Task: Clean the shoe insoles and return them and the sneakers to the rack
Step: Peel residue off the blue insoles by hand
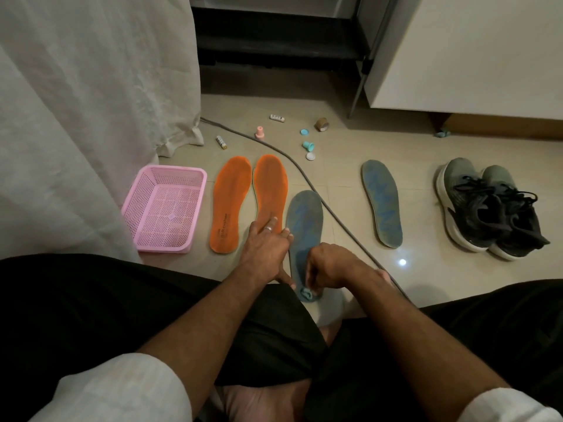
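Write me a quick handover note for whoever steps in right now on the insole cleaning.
Left hand: open, flat, steadying the near blue insole at its edge.
Right hand: closed on a small teal cloth, at that insole's heel.
On the floor: two orange insoles side by side beside the pink basket; second blue insole lies apart to the right; the sneakers further right, paired.
Done: cannot tell which insoles are clean.
Left: finish wiping, then return insoles and sneakers to the rack.
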